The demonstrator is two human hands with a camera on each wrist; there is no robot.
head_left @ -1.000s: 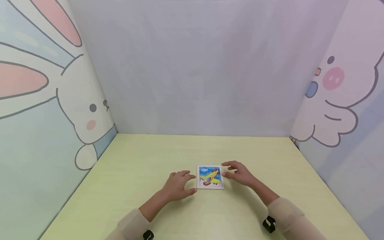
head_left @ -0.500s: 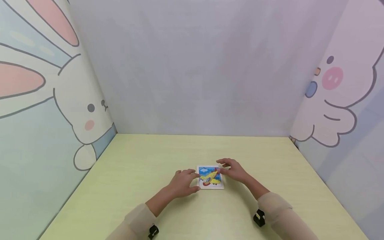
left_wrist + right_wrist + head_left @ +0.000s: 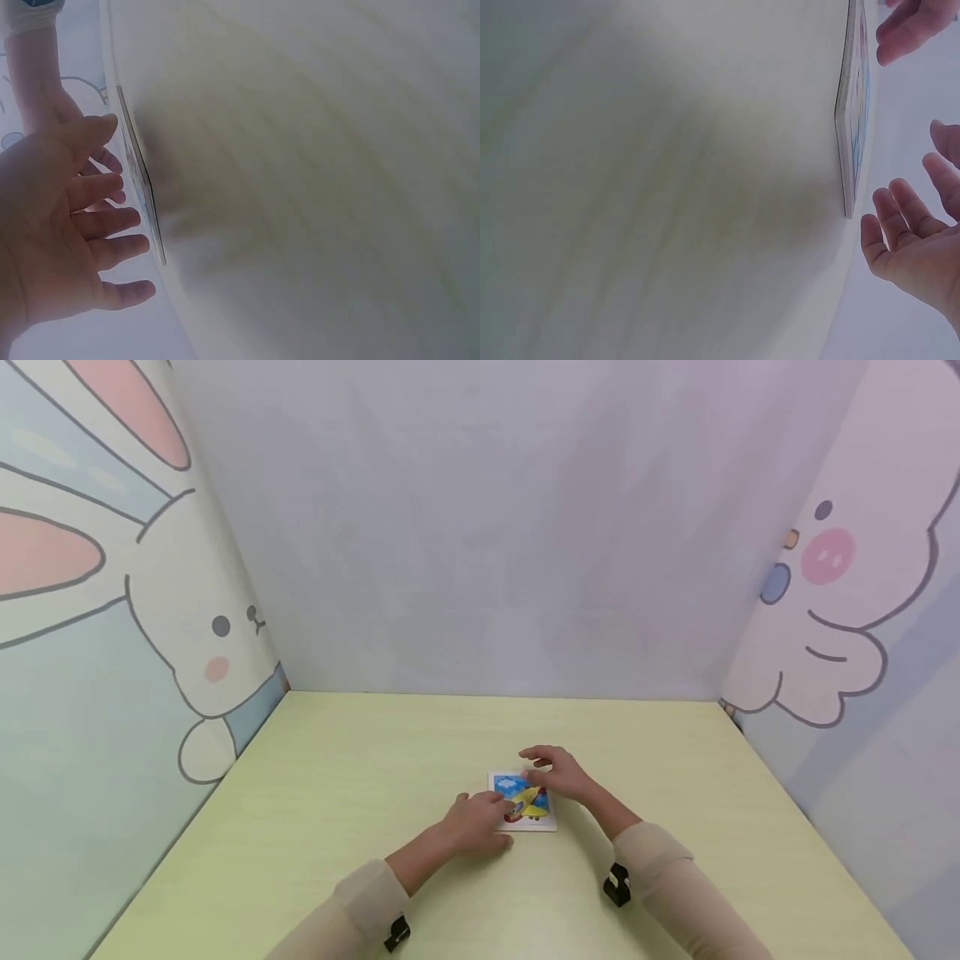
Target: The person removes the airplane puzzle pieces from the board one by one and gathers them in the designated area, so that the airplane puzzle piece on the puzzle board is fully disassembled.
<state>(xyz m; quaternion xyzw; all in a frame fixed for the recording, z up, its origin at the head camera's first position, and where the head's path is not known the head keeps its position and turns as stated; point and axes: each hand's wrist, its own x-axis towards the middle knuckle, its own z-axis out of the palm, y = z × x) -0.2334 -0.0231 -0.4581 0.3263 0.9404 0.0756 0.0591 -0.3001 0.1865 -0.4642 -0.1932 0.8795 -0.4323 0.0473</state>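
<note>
A small square picture board (image 3: 534,814) with a white border and a yellow cartoon airplane on blue sky lies flat on the table. My left hand (image 3: 476,824) is over its left side, thumb near the lower edge. Over the upper right corner is my right hand (image 3: 564,774), its fingers spread and slightly bent. The left wrist view shows the board (image 3: 142,180) edge-on, with the fingers of the left hand (image 3: 45,225) straight beside it and holding nothing. In the right wrist view, a gap separates the right hand (image 3: 922,244) from the board (image 3: 847,112).
The pale yellow table (image 3: 375,752) extends around the board. A grey back wall (image 3: 480,543) and side walls with a cartoon rabbit (image 3: 217,668) and a cartoon pig (image 3: 828,610) enclose it. Black wrist devices (image 3: 617,885) hang under both sleeves.
Both hands have moved inward over the board, the left one rightward, the right one leftward and slightly farther away. The board stays in nearly the same place.
</note>
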